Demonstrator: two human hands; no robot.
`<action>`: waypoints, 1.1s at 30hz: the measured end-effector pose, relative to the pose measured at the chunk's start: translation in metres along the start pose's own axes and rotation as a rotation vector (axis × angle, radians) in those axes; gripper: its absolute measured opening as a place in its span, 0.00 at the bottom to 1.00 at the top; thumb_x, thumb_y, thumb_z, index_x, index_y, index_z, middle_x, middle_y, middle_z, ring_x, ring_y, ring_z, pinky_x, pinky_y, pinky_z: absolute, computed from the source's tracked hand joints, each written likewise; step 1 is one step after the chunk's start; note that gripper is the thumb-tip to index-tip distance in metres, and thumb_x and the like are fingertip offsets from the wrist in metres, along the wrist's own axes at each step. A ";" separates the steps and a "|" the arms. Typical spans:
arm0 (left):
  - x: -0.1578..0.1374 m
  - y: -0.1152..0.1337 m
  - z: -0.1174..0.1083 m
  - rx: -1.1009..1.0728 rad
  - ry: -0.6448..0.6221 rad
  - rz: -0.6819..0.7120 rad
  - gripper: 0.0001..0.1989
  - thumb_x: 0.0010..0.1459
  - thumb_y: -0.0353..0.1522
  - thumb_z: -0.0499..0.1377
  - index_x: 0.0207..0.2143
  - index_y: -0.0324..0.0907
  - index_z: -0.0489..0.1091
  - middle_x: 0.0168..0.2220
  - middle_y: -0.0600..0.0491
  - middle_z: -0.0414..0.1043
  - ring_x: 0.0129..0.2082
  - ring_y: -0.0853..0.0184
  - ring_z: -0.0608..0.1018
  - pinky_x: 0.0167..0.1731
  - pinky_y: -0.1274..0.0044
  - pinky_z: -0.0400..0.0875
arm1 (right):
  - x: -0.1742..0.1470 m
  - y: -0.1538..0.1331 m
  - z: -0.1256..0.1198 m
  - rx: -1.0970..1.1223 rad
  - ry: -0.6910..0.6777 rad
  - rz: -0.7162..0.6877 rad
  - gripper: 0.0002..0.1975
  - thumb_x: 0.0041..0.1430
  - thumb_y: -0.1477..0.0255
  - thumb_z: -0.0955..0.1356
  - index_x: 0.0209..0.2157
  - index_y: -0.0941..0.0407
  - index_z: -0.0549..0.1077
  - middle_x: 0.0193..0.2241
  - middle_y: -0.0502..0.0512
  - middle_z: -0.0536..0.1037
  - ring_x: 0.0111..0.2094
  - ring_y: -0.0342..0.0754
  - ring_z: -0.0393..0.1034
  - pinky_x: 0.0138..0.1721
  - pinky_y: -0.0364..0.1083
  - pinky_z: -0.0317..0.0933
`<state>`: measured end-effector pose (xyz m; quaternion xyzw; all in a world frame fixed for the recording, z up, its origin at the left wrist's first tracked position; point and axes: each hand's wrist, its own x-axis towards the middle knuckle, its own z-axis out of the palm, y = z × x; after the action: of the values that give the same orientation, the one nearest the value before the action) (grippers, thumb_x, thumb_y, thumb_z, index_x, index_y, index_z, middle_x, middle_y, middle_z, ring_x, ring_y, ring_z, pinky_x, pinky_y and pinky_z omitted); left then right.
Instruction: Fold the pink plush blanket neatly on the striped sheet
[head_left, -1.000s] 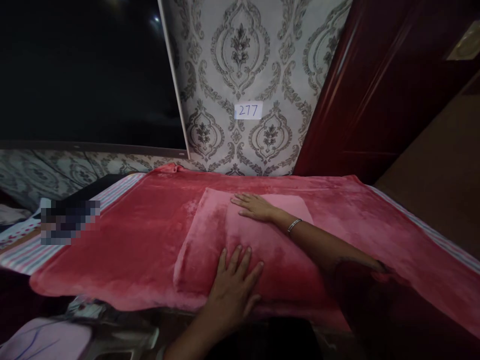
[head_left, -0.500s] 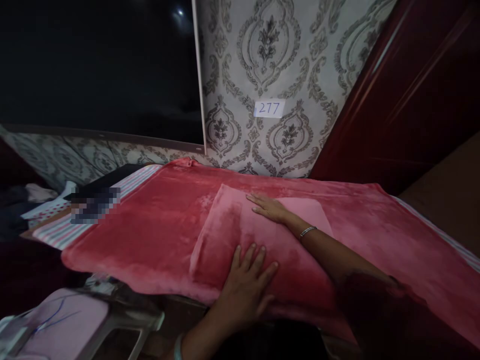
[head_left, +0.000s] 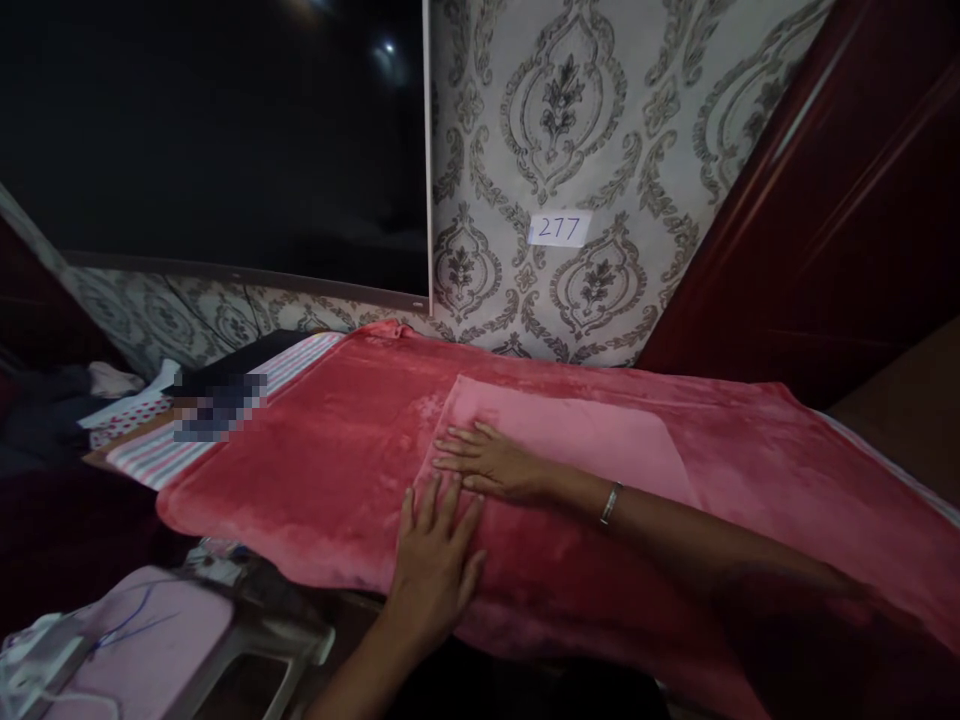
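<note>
A folded piece of pink-red plush cloth [head_left: 592, 440] lies flat on a larger red plush blanket [head_left: 330, 460], which covers the table. My right hand [head_left: 491, 462] rests palm down near the left side of the folded cloth, its fingers spread. Just below and left of it, my left hand [head_left: 435, 570] lies with fingers apart at the cloth's near left edge. Neither hand grasps anything. My right forearm crosses over the cloth and hides part of it.
A striped cloth [head_left: 142, 460] shows under the blanket's left end, with a dark flat object [head_left: 217, 365] on it. A large black screen [head_left: 225, 150] hangs above. Below left stands a pink-topped stool [head_left: 172, 625] with cables. A dark red panel [head_left: 817, 200] slants at right.
My right hand has slid left and toward me across the folded cloth. My left hand has moved left, to its edge. The cloth's raised left part now lies flatter. The view has shifted slightly left.
</note>
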<state>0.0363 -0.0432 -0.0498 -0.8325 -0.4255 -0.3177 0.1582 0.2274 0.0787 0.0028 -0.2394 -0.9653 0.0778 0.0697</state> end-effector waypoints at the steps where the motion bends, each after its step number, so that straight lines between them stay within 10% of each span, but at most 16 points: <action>1: -0.004 0.000 0.004 0.022 0.002 -0.016 0.23 0.62 0.37 0.58 0.60 0.46 0.71 0.65 0.41 0.64 0.67 0.44 0.61 0.62 0.50 0.53 | 0.007 0.008 0.000 -0.019 -0.008 0.015 0.27 0.74 0.56 0.57 0.70 0.45 0.56 0.71 0.53 0.52 0.73 0.52 0.37 0.70 0.62 0.28; 13: -0.017 0.002 0.017 -0.028 -0.075 -0.063 0.28 0.60 0.36 0.58 0.64 0.49 0.66 0.69 0.44 0.58 0.71 0.46 0.54 0.65 0.52 0.48 | 0.047 0.131 0.008 0.216 0.032 0.353 0.34 0.71 0.49 0.53 0.70 0.51 0.56 0.70 0.55 0.56 0.71 0.50 0.47 0.71 0.55 0.39; 27: -0.013 0.001 0.011 -0.048 -0.112 -0.079 0.27 0.61 0.39 0.58 0.63 0.50 0.67 0.69 0.44 0.59 0.69 0.46 0.58 0.63 0.53 0.52 | 0.048 0.124 -0.004 0.247 0.117 0.446 0.31 0.72 0.55 0.56 0.71 0.51 0.55 0.70 0.53 0.54 0.71 0.52 0.45 0.71 0.58 0.40; 33: -0.009 0.002 0.009 -0.055 -0.126 -0.094 0.26 0.63 0.39 0.58 0.63 0.49 0.67 0.69 0.43 0.59 0.68 0.46 0.59 0.61 0.52 0.55 | 0.021 0.072 -0.022 0.092 0.407 0.482 0.26 0.67 0.66 0.62 0.64 0.57 0.66 0.64 0.61 0.67 0.65 0.56 0.59 0.67 0.58 0.52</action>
<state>0.0375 -0.0456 -0.0627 -0.8340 -0.4643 -0.2832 0.0930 0.2454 0.1536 0.0128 -0.4685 -0.8425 0.0861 0.2517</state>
